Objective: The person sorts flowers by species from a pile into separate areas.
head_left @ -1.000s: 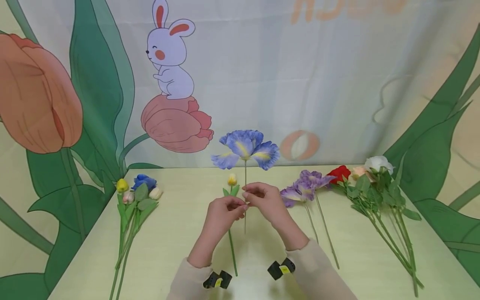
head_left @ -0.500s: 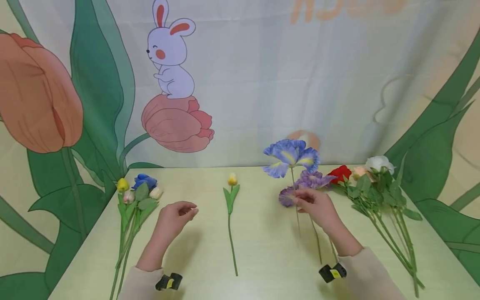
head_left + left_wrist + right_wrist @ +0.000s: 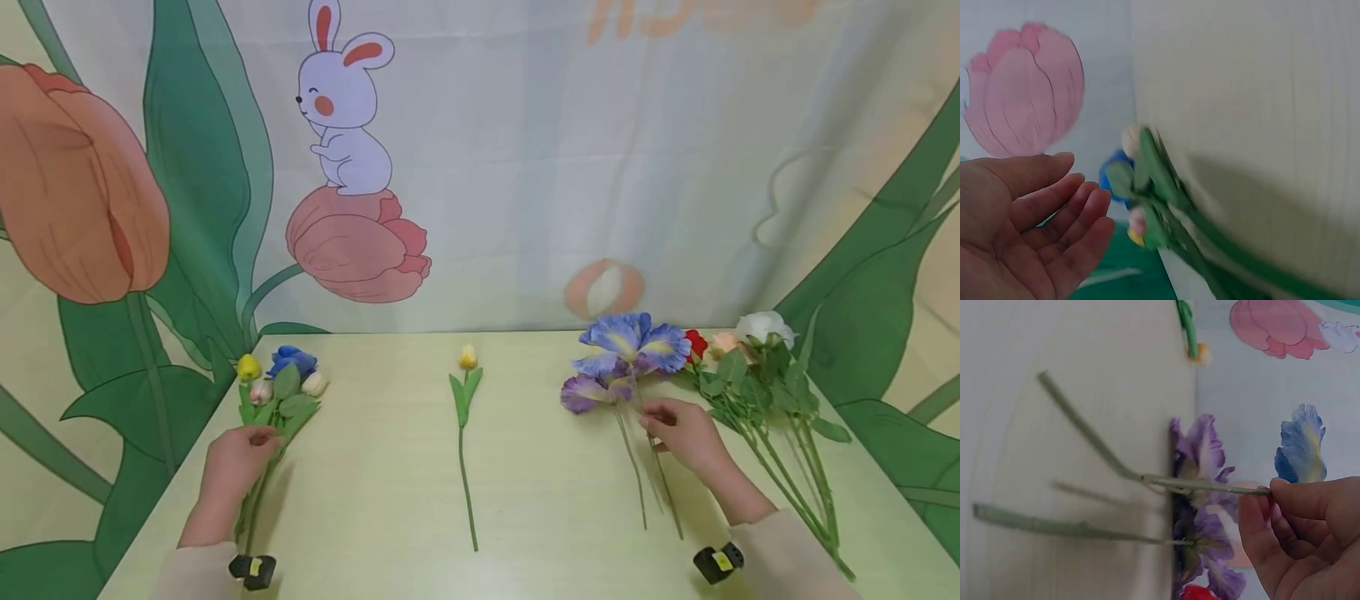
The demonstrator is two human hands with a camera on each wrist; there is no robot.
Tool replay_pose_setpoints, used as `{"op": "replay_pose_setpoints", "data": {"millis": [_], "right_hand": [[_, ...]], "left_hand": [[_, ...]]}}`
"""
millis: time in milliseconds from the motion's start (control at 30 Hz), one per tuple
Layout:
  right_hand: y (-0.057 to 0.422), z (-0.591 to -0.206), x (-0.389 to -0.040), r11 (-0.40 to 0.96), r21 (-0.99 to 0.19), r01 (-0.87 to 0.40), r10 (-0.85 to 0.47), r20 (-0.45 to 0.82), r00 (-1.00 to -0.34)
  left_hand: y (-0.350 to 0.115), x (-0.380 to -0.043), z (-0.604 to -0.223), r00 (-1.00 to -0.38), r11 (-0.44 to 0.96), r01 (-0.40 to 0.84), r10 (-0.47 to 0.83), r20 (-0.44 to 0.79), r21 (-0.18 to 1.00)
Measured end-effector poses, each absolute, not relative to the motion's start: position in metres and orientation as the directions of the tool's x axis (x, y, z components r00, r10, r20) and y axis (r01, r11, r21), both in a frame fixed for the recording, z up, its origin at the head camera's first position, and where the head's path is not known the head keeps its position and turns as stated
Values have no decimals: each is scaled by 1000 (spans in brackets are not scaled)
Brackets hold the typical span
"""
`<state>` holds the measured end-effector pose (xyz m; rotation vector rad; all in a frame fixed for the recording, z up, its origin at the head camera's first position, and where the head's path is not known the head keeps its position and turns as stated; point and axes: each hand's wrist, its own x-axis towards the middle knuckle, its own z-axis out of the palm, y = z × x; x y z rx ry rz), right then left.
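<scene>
My right hand [image 3: 686, 429] pinches the thin stem of a blue iris [image 3: 626, 335] between thumb and fingertips. That bloom hangs over the purple irises [image 3: 588, 393], partly covering them. In the right wrist view the pinched stem [image 3: 1210, 485] is clear, and part of the blue petals [image 3: 1302, 444] shows beyond the thumb. At the left, my left hand [image 3: 234, 462] is over the stems of a bunch with a blue rose [image 3: 292, 361], a yellow tulip [image 3: 248, 367] and pale tulips. The left wrist view shows its fingers [image 3: 1063, 222] loosely bent, holding nothing, apart from the leaves [image 3: 1160, 169].
A single yellow tulip [image 3: 467, 408] lies in the middle of the pale table [image 3: 375, 500]. On the right lies a bunch with a red rose [image 3: 696, 344], a peach rose and a white rose [image 3: 765, 327]. A printed curtain [image 3: 487, 167] hangs behind the table.
Both hands were together at the blue iris in the middle. The left let go and moved left to the tulip bunch. The right carried the iris right and lowered it over the purple irises.
</scene>
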<state>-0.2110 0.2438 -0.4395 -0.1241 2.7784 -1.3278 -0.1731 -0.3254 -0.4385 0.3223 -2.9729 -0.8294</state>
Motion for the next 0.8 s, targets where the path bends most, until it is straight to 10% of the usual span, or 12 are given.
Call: {"op": "replay_pose_setpoints", "data": {"millis": [800], "right_hand": [[240,-474,-222,673,-739,36,-101,-140,-985]], "left_hand": [[-358,-181,-458,-931,854,-337,-242,-272,396]]}}
